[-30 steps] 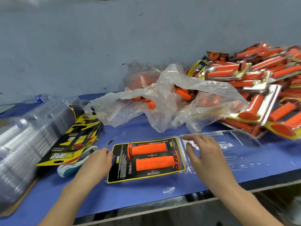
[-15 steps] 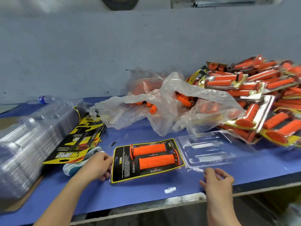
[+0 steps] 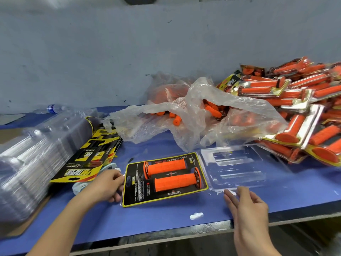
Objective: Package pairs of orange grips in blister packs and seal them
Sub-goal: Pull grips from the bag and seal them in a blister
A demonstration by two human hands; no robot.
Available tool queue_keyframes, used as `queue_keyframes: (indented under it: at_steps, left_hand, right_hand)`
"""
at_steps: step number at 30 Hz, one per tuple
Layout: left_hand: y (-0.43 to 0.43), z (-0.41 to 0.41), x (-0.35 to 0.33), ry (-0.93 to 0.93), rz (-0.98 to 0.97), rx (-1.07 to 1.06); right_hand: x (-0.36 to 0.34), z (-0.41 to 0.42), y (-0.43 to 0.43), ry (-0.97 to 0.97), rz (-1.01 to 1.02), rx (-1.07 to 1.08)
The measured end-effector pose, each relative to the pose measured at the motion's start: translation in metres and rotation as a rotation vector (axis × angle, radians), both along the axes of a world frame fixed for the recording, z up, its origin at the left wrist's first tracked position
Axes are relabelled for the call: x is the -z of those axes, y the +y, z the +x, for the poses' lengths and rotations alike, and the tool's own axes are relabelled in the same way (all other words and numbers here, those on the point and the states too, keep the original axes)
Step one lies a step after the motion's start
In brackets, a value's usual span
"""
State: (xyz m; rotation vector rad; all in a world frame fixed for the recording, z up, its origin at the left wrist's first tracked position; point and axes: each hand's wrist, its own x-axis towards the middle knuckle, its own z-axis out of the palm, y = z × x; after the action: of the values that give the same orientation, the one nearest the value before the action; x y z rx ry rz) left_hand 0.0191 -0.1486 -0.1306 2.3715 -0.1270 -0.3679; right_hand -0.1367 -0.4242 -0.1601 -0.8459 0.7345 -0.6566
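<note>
Orange ribbed rubber grips [image 3: 166, 166], two of them, lie side by side in the head view. They are seated on a black-and-yellow printed card [image 3: 134, 183] in the left half of an opened clear plastic blister pack [image 3: 238, 169]. The pack's moulded cover half lies flat to the right of the card. The pack sits near the front edge of the blue worktop [image 3: 147, 218].

The left hand [image 3: 105, 185] grasps the pack's left edge, thumb on top and fingers tucked beneath. The right hand [image 3: 247, 206] is released, fingers loosely spread and holding nothing. Its tips are right at the near edge of the open cover; whether they touch it cannot be told.

Behind the pack a crumpled translucent plastic bag [image 3: 212, 115] holds loose orange grips [image 3: 176, 120], a few showing at its mouth. To the right is a heap of filled blister packs [image 3: 295, 108].

At far left stands a tall stack of empty clear shells [image 3: 27, 163], with a pile of yellow-and-black cards [image 3: 92, 156] leaning against it. A pale blue-and-white object [image 3: 79, 187] pokes out from under those cards; what it is cannot be told. A clear water bottle [image 3: 51, 109] lies at the back left. A small white scrap [image 3: 196, 216] rests near the front edge between the hands.
</note>
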Motion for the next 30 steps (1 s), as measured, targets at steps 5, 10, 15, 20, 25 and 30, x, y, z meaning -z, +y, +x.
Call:
queue_keyframes:
  at_steps: [5,10,15,20,25,30]
  left_hand:
    - [0.005,0.001,0.000,0.000,0.010,-0.021]
    - [0.005,0.003,0.001,-0.019,-0.013,-0.011]
    - [0.002,0.002,0.006,-0.058,-0.021,0.004]
    - [0.005,0.001,0.009,-0.093,-0.061,-0.002]
    - [0.003,0.000,0.005,-0.045,-0.255,-0.150]
    - [-0.021,-0.027,-0.009,-0.917,0.046,-0.069]
  right_hand:
    - [-0.004,-0.008,0.005,0.073,-0.040,-0.251]
    - [-0.001,-0.010,0.021,0.048,-0.404,-0.184]
    - [0.008,-0.009,0.028,0.071,-1.360,-0.112]
    - [0.003,0.003,0.011,0.169,-2.148,-0.190]
    - [-0.002,0.014,-0.017,0.179,-2.492,-0.228]
    - [-0.003,0.035,-0.030,0.043,-2.607,-0.226]
